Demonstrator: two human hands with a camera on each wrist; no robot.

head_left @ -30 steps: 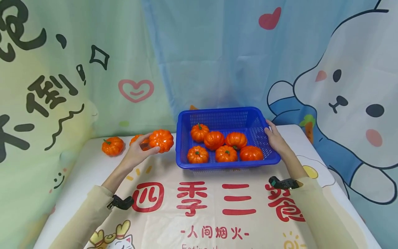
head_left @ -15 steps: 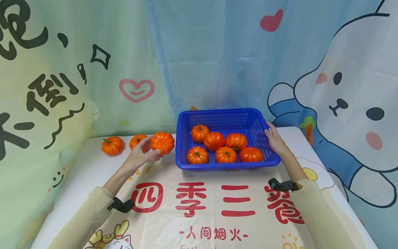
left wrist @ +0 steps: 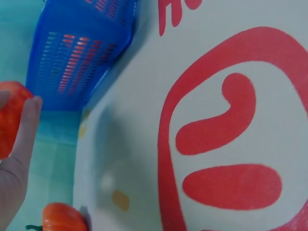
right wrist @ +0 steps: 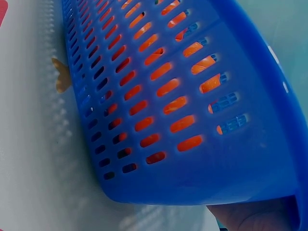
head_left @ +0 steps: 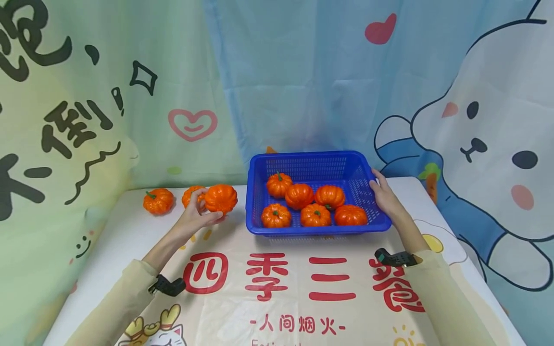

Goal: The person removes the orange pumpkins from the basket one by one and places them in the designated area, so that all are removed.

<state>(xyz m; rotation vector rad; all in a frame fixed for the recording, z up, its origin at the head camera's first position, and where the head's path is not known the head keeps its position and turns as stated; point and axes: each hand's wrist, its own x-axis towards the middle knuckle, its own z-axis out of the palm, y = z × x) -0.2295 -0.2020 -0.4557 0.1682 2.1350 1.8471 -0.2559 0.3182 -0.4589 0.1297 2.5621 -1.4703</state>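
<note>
A small orange pumpkin is held by my left hand between thumb and fingers, left of the blue plastic basket. Its glossy ribbed side shows in the head view. The left wrist view has only part of this pumpkin at its left edge, a straight finger along it. My right hand grips the basket's right side at the rim. Under that rim, fingers show at the bottom of the right wrist view, partly hidden by the basket. Several pumpkins lie inside the basket in two loose rows.
Two more pumpkins stand on the table's left back: one with a green stem and another partly behind my left hand. A printed cloth covers the table. The curtain hangs close behind the basket.
The held pumpkin first shifted slightly right, then back left, and has turned in my left fingers so more of its side shows. My right hand and the basket stay in place.
</note>
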